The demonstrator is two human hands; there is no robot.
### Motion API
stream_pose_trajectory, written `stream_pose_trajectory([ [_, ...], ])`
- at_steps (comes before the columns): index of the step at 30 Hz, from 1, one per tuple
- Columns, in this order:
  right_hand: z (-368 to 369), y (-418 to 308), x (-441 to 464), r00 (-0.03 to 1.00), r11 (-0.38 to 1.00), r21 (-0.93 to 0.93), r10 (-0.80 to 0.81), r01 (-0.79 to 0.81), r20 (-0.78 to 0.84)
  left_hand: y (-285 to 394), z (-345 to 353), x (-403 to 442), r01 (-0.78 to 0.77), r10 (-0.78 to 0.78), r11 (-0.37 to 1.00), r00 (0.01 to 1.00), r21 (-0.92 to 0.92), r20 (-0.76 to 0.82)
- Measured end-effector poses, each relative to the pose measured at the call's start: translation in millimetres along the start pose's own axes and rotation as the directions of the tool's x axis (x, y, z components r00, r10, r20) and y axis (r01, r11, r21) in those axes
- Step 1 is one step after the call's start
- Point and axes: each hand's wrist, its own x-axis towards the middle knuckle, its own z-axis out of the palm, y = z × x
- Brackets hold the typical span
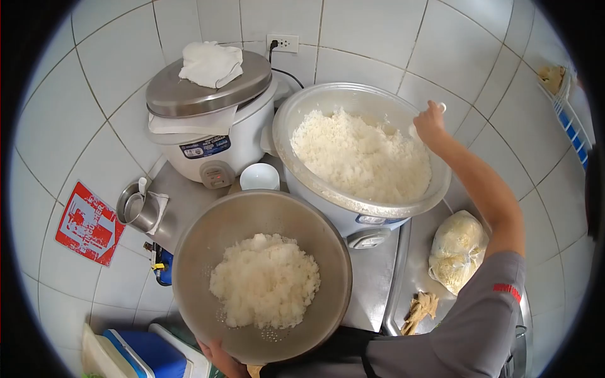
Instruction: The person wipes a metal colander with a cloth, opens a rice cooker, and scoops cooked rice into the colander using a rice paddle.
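Note:
My right hand [430, 123] is closed around a white rice paddle [413, 131] at the right rim of the open rice cooker [282, 120]. Only small parts of the paddle show above and below the fist. Cooked white rice [359, 154] fills much of that cooker's pot. In front of me, a large perforated metal colander [189, 264] is tilted and holds a mound of rice [265, 280]. My left hand [220, 360] grips the colander's lower-left rim, its fingers partly hidden beneath.
A second rice cooker [249, 132] stands at the back left, a white cloth [211, 64] on its lid. Between the cookers and colander sits a white bowl [259, 177]. Metal cups [138, 211] hang left. A bag of yellowish food [458, 252] and brown pieces [420, 310] lie right.

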Motion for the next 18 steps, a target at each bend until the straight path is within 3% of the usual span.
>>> stream_pose_trajectory([
  [1, 7, -1, -1, 0.996, 0.998, -0.059, -0.023, 0.028, 0.085, -3, -4, 2, -0.001, 0.001, 1.0, 1.0, 0.021, 0.016],
  [3, 32, -3, 1, 0.997, 0.998, 0.047, -0.046, 0.043, 0.062, -8, -21, 8, -0.002, -0.001, 0.997, 0.999, 0.071, 0.048],
  [7, 73, 4, 18, 0.999, 0.991, 0.121, -0.05, 0.049, 0.008, 1, -5, -1, 0.03, -0.024, 0.995, 0.998, 0.098, -0.063],
  [9, 82, 0, 15, 0.995, 0.981, 0.193, -0.036, 0.017, 0.097, -1, -4, -1, 0.014, -0.001, 0.994, 0.993, 0.104, -0.122],
  [12, 80, 0, 17, 0.987, 0.979, 0.203, -0.038, 0.005, 0.158, -9, -19, 3, 0.001, 0.0, 0.999, 1.0, 0.042, -0.011],
  [15, 97, 7, 22, 0.976, 0.971, 0.236, -0.02, -0.032, 0.215, -11, -16, 2, -0.046, 0.045, 0.993, 0.999, 0.108, 0.008],
  [18, 83, 20, 25, 0.954, 0.93, 0.36, -0.035, -0.079, 0.298, -6, -4, -5, -0.042, 0.048, 0.994, 0.997, 0.096, -0.058],
])
